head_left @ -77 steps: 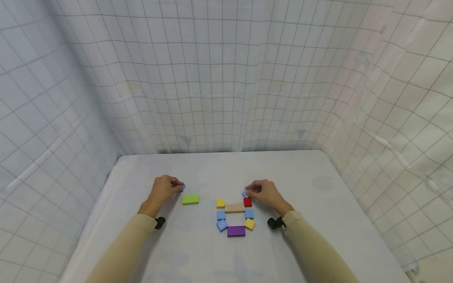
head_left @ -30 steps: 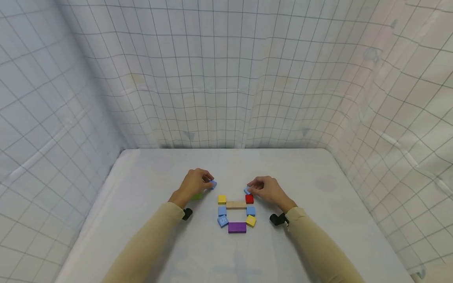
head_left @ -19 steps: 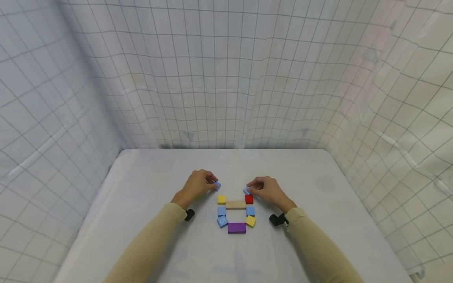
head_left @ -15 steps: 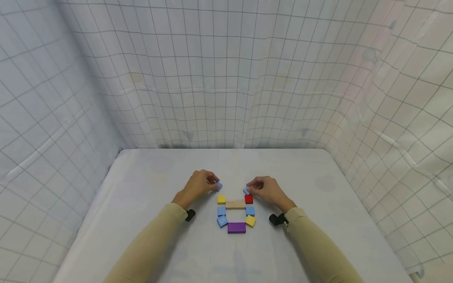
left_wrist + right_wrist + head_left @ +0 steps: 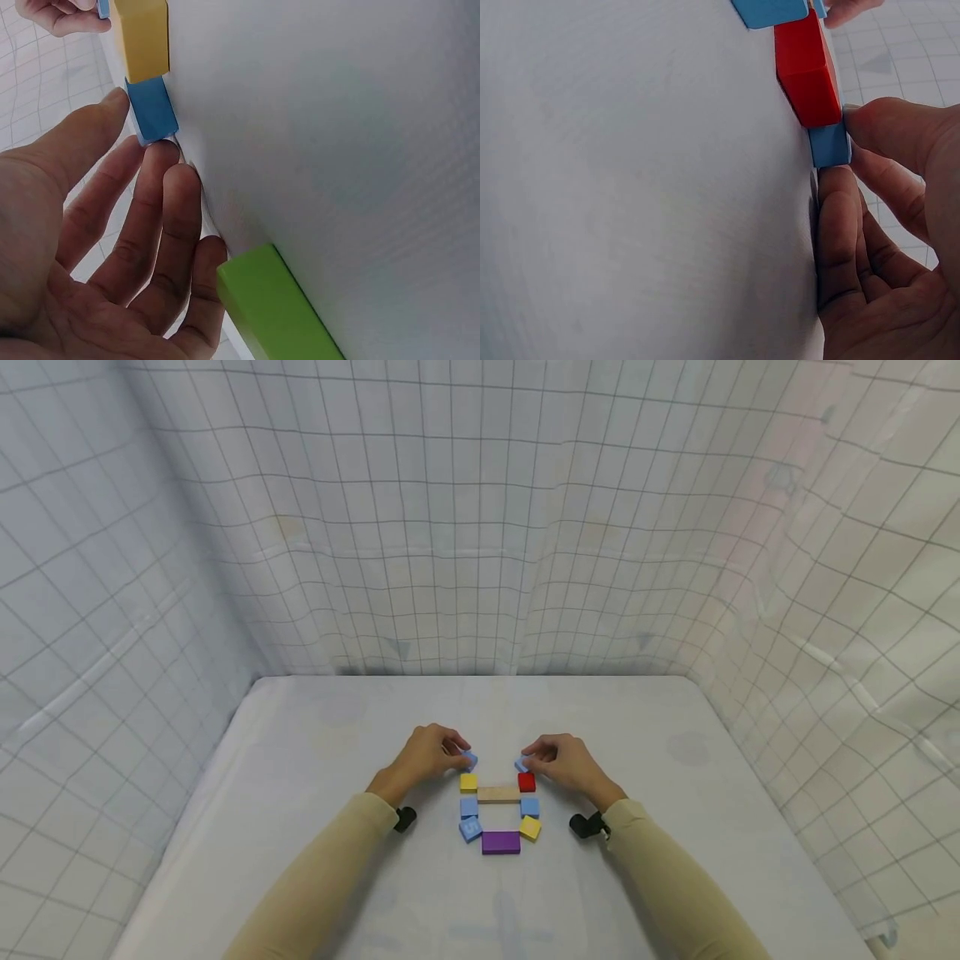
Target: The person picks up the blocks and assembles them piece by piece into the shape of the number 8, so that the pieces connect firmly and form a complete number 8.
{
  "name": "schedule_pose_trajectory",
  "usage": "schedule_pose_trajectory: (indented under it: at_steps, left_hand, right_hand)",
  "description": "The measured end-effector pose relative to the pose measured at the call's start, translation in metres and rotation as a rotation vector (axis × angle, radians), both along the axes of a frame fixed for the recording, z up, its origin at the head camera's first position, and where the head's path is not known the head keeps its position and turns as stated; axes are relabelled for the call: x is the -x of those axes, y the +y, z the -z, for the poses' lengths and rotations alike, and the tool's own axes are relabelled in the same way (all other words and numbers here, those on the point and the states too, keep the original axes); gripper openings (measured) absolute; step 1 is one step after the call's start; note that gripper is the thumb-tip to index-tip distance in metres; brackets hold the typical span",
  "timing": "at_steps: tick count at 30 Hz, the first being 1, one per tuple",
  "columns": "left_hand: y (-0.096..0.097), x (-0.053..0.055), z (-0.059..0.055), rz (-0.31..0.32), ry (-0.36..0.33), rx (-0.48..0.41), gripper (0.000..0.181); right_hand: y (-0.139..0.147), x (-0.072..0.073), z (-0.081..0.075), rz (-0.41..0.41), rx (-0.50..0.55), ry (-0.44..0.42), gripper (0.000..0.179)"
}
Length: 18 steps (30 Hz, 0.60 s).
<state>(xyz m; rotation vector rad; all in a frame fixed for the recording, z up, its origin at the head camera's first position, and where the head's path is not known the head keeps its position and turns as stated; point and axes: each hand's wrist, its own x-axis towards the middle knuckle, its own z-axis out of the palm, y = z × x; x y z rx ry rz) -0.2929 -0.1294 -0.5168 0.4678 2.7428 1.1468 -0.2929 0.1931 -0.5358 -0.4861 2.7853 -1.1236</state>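
Note:
My left hand (image 5: 429, 753) pinches a small blue block (image 5: 154, 111) between thumb and fingertips, right behind the yellow block (image 5: 468, 783) at the back left of a ring of blocks. On the other side, my right hand (image 5: 562, 762) pinches a second blue block (image 5: 830, 145), set at an angle just behind the red block (image 5: 527, 782). Between yellow and red lies a plain wooden block (image 5: 498, 795). The green block (image 5: 277, 304) shows below my left fingers in the left wrist view; in the head view the hand hides it.
Nearer the body, blue blocks (image 5: 529, 808) (image 5: 470, 830), a tilted yellow block (image 5: 530, 828) and a long purple block (image 5: 501, 842) complete the ring's front. A white cloth covers the table (image 5: 315, 877). Gridded white curtains (image 5: 480, 527) enclose the back and sides.
My left hand has carried its blue block rightward from beyond the green block, then a little toward the body, to behind the yellow block. My right hand has stayed nearly still.

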Motion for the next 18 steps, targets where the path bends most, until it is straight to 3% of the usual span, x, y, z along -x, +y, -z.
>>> schedule_pose_trajectory:
  at_steps: [1,2,4,5,8,11,12,18]
  left_hand:
    - [0.000,0.000,0.000,-0.001,-0.001,0.003,0.027]
    - [0.004,-0.005,-0.007,-0.020,-0.023,0.017,0.025]
    - [0.004,-0.005,-0.006,-0.014,-0.020,0.021,0.024]
    - [0.001,0.001,0.002,0.008,0.006,0.008,0.026]
    - [-0.001,0.007,0.009,0.031,0.019,0.003,0.026]
    - [-0.006,0.018,0.027,0.058,0.058,0.002,0.027]
    - [-0.004,0.016,0.023,0.047,0.035,0.014,0.025]
    - [-0.006,0.032,0.039,0.051,0.001,0.008,0.026]
  right_hand:
    - [0.000,0.000,0.000,-0.003,0.001,0.002,0.015]
    - [0.000,0.000,0.000,-0.004,0.002,0.003,0.015]
    - [0.000,0.000,0.001,-0.007,0.001,0.006,0.015]
    - [0.000,0.000,0.001,-0.006,0.001,0.006,0.015]
    - [0.000,0.001,0.002,-0.003,0.000,0.008,0.015]
    - [0.000,0.001,0.002,-0.003,0.002,0.010,0.015]
    - [0.000,0.001,0.002,-0.004,0.003,0.011,0.015]
    - [0.001,0.001,0.002,-0.001,0.006,0.014,0.015]
